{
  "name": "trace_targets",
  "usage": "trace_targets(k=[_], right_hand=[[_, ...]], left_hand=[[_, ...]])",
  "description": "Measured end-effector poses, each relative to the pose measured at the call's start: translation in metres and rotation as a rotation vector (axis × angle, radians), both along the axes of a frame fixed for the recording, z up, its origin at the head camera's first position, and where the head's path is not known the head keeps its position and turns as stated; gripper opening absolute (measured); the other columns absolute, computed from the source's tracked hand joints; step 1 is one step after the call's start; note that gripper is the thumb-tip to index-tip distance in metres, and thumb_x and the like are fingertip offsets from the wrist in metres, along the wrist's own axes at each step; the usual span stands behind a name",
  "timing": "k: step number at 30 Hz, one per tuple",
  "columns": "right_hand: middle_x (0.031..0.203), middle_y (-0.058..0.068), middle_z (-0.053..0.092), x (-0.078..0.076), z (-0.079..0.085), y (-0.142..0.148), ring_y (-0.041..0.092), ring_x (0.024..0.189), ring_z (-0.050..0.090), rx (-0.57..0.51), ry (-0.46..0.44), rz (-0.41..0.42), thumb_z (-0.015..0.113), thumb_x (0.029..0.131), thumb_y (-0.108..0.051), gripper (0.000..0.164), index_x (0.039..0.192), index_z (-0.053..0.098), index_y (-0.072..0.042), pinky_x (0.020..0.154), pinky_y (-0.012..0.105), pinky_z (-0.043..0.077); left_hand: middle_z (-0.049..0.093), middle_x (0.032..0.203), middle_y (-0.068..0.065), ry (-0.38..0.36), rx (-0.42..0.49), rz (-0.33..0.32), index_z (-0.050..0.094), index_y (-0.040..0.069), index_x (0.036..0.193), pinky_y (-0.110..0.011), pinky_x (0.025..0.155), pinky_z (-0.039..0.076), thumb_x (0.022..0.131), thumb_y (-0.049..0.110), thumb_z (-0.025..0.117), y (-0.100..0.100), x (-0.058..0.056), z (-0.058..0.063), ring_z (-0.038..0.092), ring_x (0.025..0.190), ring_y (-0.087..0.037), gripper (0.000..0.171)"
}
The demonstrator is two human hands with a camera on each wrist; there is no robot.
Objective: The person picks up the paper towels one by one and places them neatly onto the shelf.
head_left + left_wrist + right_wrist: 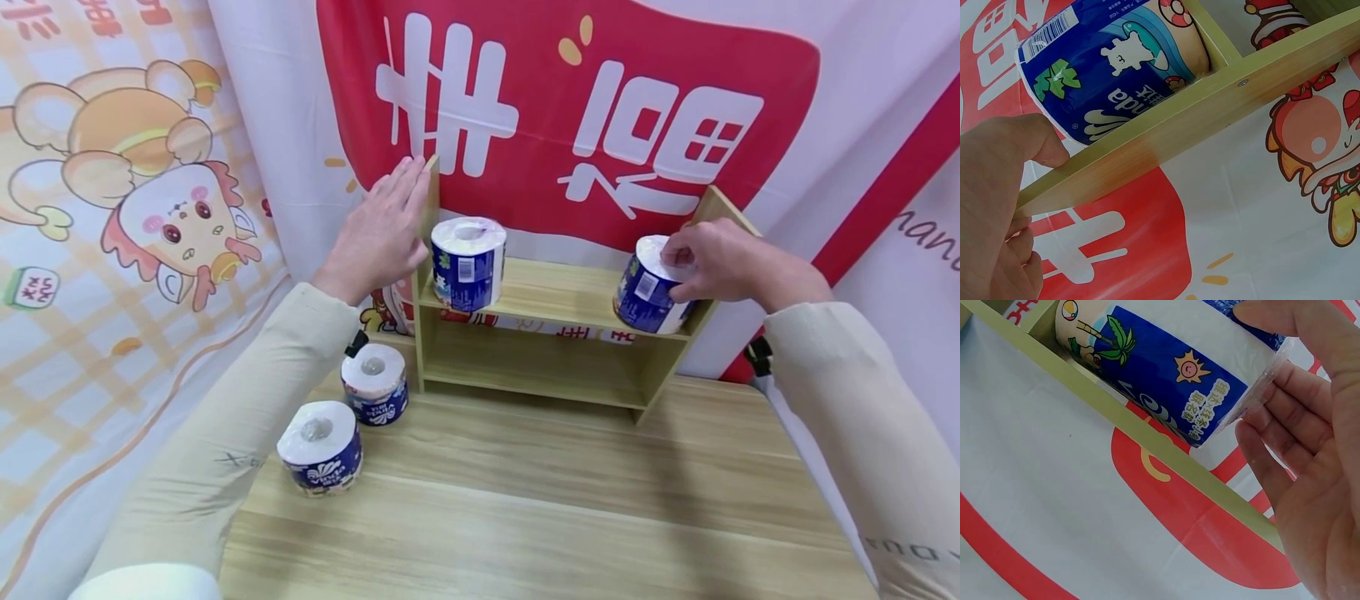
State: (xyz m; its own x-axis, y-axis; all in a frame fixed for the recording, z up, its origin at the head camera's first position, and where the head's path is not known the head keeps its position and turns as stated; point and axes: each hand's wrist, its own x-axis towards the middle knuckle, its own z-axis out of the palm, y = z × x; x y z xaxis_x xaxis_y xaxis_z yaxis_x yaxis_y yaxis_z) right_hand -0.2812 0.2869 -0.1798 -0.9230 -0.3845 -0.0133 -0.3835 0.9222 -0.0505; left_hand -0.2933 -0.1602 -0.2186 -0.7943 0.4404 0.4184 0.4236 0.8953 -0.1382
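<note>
A small wooden shelf (525, 385) stands at the back of the table. My left hand (382, 229) holds its left side panel near the top; in the left wrist view, the thumb lies on one side of the panel (1141, 140) and the curled fingers on the other. Beside that panel, a blue-and-white toilet paper roll (468, 271) stands upright on the upper board. At the right end of the same board, my right hand (720, 262) grips another toilet paper roll (647, 292), thumb on its side and fingers over its top, as the right wrist view shows of the roll (1166, 369).
Two more toilet paper rolls stand on the table left of the shelf, one (375, 387) near its foot and one (321, 450) closer to me. The wooden table (540, 508) stretches out in front. Printed cloth (277, 100) hangs behind and along the left.
</note>
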Motion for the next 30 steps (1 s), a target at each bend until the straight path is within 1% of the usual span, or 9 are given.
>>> trace_targets(k=[9, 16, 22, 30], right_hand=[[0.135, 0.027, 0.066, -0.0019, 0.0003, -0.0025, 0.045, 0.123, 0.062, 0.003, -0.015, -0.013, 0.089, 0.084, -0.022, 0.060, 0.137, 0.067, -0.002, 0.102, 0.066, 0.057], [0.133, 0.030, 0.066, -0.0046, 0.0005, -0.0041, 0.046, 0.120, 0.062, 0.031, -0.014, -0.017, 0.088, 0.086, -0.019, 0.057, 0.135, 0.067, 0.000, 0.100, 0.065, 0.058], [0.134, 0.030, 0.066, -0.0046, 0.0015, -0.0045, 0.046, 0.120, 0.062, 0.035, -0.014, -0.027, 0.088, 0.085, -0.019, 0.058, 0.136, 0.067, 0.000, 0.099, 0.065, 0.058], [0.134, 0.029, 0.065, -0.0033, 0.0008, -0.0064, 0.045, 0.121, 0.061, 0.033, -0.016, -0.037, 0.088, 0.085, -0.021, 0.059, 0.136, 0.066, 0.000, 0.098, 0.064, 0.059]], left_hand=[[0.008, 0.179, -0.018, -0.004, -0.008, 0.006, 0.003, 0.001, 0.169, -0.050, 0.135, 0.018, 0.101, 0.023, 0.059, -0.0003, -0.0002, -0.0004, 0.010, 0.167, -0.035, 0.091], [0.012, 0.178, -0.020, 0.019, 0.001, -0.006, 0.007, -0.001, 0.169, -0.049, 0.136, 0.018, 0.100, 0.021, 0.059, -0.0001, 0.0002, 0.0003, 0.012, 0.167, -0.036, 0.089], [0.015, 0.177, -0.021, 0.024, -0.002, -0.006, 0.008, -0.001, 0.168, -0.049, 0.136, 0.018, 0.100, 0.021, 0.059, 0.0008, 0.0000, 0.0015, 0.013, 0.167, -0.036, 0.089], [0.014, 0.178, -0.020, 0.015, 0.008, -0.012, 0.007, -0.001, 0.169, -0.050, 0.136, 0.018, 0.099, 0.021, 0.060, 0.0001, 0.0005, 0.0007, 0.012, 0.167, -0.036, 0.090]])
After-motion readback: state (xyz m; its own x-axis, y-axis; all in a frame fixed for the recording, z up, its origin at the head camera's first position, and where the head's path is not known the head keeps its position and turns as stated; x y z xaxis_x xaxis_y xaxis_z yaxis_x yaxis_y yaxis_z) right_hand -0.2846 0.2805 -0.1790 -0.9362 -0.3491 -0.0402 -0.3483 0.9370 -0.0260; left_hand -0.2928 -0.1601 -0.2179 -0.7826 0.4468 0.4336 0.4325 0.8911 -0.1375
